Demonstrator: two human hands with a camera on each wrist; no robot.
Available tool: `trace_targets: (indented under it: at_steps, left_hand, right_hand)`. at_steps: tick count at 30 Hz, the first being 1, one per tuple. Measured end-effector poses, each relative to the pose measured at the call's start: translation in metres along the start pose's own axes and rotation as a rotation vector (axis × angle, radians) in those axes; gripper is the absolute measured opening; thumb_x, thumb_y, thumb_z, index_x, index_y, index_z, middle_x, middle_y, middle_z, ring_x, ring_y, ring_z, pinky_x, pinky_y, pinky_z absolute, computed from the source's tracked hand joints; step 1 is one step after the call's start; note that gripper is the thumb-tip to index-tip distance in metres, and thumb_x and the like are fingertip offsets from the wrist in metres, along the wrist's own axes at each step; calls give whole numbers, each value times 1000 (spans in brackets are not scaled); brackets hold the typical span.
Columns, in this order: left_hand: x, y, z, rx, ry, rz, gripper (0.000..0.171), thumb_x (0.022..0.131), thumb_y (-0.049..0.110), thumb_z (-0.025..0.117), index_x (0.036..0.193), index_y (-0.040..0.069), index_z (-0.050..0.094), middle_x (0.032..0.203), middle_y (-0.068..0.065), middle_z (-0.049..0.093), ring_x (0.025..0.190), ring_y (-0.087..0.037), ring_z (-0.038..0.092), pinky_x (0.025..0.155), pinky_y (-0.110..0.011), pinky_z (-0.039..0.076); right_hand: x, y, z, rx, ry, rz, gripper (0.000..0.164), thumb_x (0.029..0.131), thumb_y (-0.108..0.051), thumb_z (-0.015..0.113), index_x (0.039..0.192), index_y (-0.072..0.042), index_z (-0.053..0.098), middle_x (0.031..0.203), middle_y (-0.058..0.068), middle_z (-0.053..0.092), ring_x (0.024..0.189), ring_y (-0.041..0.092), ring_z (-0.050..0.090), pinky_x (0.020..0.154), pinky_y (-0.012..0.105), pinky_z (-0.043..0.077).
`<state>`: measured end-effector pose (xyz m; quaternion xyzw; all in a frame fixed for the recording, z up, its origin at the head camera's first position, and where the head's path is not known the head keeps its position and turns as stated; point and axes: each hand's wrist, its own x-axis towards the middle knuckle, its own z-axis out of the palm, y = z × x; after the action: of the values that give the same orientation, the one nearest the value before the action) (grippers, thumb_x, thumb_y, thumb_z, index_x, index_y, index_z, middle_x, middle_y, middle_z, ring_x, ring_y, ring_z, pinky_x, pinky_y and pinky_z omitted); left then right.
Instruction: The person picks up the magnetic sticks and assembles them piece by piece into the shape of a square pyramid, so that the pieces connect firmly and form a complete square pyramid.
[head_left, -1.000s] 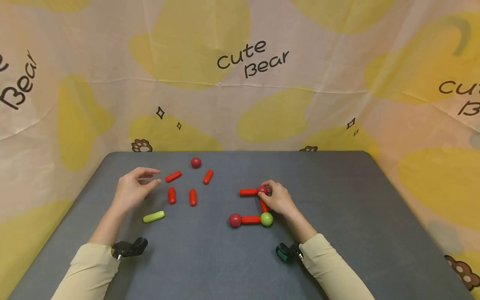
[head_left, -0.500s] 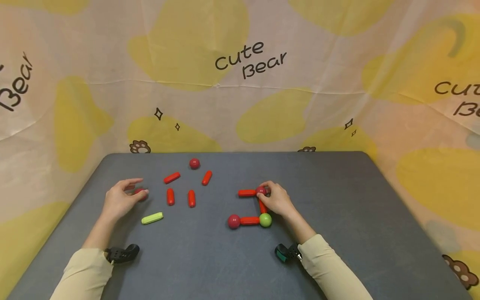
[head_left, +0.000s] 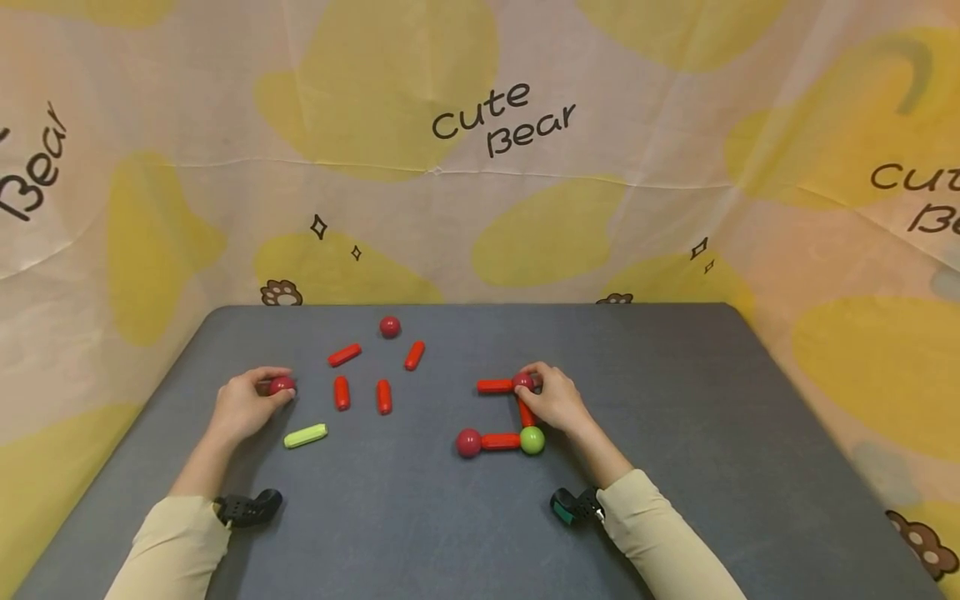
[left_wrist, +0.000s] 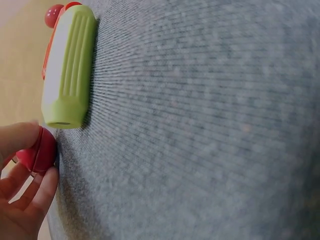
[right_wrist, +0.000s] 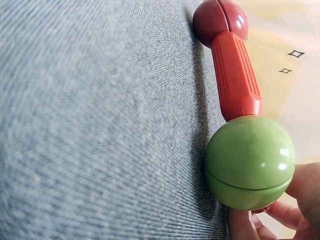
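My left hand (head_left: 243, 406) pinches a red ball (head_left: 282, 385) between thumb and fingers, low over the table's left side; the left wrist view shows the same ball (left_wrist: 44, 150) with a seam round it. Just in front of that hand lies a light green stick (head_left: 306, 436). My right hand (head_left: 557, 397) holds the red ball (head_left: 523, 381) at the far corner of a joined shape. From this ball one red stick (head_left: 494, 386) points left, and another runs down to a green ball (head_left: 532, 440). A further red stick (head_left: 500, 442) links the green ball to a red ball (head_left: 468, 442).
Several loose red sticks, among them one upright-lying stick (head_left: 342, 392) and one slanted stick (head_left: 344, 355), lie between my hands, left of the joined shape. A single red ball (head_left: 389, 327) sits near the far edge of the grey table (head_left: 675, 375). A patterned cloth hangs behind.
My left hand has moved left and toward me from beside the loose sticks, and now pinches a red ball that it hid at first. My right hand has kept its hold on the joined shape.
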<state>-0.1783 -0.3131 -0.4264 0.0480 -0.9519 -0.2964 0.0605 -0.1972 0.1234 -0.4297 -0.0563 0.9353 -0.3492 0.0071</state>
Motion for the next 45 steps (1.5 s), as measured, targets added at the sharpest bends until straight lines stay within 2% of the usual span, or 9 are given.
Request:
trace_targets:
  at_steps: [5,9,14,21,26,32,38,45]
  left_hand:
    - [1,2,0,2,28,13,37,81,16,67,115,2,61,100,-26,63,89,-36,57,61,-29,39]
    - [0,11,0,-4,51,52,36,81,17,67,113,2,62,103,-26,62,93,-38,59,67,-37,43]
    - [-2,34,-1,-40,51,114,35,81,14,68,113,2,62,108,-25,59,94,-39,60,76,-47,47]
    - [-4,71,5,-119,48,174,33,80,12,69,112,5,63,108,-18,61,90,-34,63,75,-46,52]
    - [-3,89,18,-176,34,219,34,79,11,71,111,5,64,106,-15,62,87,-29,64,75,-43,52]
    - [-2,109,42,-235,8,294,33,76,11,74,108,6,66,100,-10,64,80,-23,66,72,-36,54]
    - [-1,128,64,-294,-47,307,32,75,11,75,106,7,67,101,-9,64,80,-21,67,72,-34,54]
    - [0,143,86,-279,-124,326,29,76,12,74,105,7,68,104,-8,64,80,-19,65,75,-34,53]
  right_hand:
    - [1,1,0,1,-1,2,31,83,-23,67,109,-6,61,90,11,61,78,22,53,67,35,43]
    - [1,2,0,0,-1,3,32,82,-23,67,109,-6,61,90,11,61,78,22,53,67,34,43]
    - [0,2,-1,1,-10,11,32,83,-22,67,109,-5,61,88,11,60,75,21,51,63,31,40]
    - [1,2,0,0,-11,7,32,83,-22,67,110,-5,60,89,11,60,76,21,51,64,31,40]
    - [1,1,0,-3,-11,7,32,83,-22,67,110,-5,60,89,12,60,76,21,51,64,32,41]
    - [1,1,0,-9,12,-19,30,82,-21,67,107,-5,62,87,11,60,75,22,52,65,34,41]
    - [1,-1,-1,-6,8,-21,29,83,-20,67,107,-5,62,89,12,61,78,24,53,69,37,43]
    - [0,-1,1,-11,0,-10,31,83,-21,67,109,-4,61,90,13,61,78,24,53,70,38,43]
